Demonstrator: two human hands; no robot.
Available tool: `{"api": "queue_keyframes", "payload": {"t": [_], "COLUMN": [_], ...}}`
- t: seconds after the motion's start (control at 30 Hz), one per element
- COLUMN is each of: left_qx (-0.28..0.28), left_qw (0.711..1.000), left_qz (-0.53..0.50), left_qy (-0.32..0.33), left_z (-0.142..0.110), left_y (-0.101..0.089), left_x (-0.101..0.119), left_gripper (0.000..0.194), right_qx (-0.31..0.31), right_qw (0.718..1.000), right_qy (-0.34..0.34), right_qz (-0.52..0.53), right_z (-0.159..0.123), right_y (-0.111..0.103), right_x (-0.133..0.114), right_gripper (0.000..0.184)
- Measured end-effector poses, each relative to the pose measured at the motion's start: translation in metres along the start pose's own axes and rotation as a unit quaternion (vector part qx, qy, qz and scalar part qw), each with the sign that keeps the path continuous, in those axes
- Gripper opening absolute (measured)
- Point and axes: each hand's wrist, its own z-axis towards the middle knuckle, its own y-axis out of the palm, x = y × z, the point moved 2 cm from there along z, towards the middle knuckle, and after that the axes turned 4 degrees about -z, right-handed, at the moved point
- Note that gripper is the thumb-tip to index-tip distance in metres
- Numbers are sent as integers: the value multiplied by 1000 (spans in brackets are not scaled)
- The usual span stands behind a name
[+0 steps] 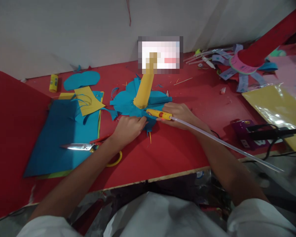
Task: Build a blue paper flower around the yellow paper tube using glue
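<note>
A blue paper flower shape (pixel 128 103) lies on the red table (pixel 177 148), with a yellow paper roll (pixel 144 90) rising from its middle. My left hand (pixel 127 128) is closed in a pinch on the blue paper's near edge. My right hand (pixel 180 115) is wrapped round a yellow glue gun (pixel 159 114), whose tip points at the base of the roll. A long clear glue stick (pixel 227 144) trails back from the gun over my right forearm.
Scissors (pixel 88 148) with yellow handles lie on a stack of blue and yellow paper sheets (pixel 61 135) at left. A yellow glue tube (pixel 53 82) stands farther back. A purple power strip (pixel 246 133) with plugged cables, shiny yellow sheet (pixel 278 105) and paper scraps sit at right.
</note>
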Motion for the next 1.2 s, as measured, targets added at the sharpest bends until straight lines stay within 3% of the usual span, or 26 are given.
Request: {"api": "queue_keyframes", "payload": {"t": [0.3,0.77,1.2], "left_qx": [-15,-34,-69], "left_qw": [1000,999,997], "left_qz": [2,-7,-10], "left_qy": [7,-8,-27], "left_z": [1,1,2], "left_y": [-3,-3,-7], "left_x": [3,3,5], "left_gripper": [32,33,35], "right_qx": [-11,-22,-18], "right_qw": [1000,1000,999], "right_qy": [-7,12,-18], "right_qz": [4,-12,27], "right_z": [5,1,4], "right_y": [7,0,0], "right_x": [-5,1,-4], "right_gripper": [51,55,52]}}
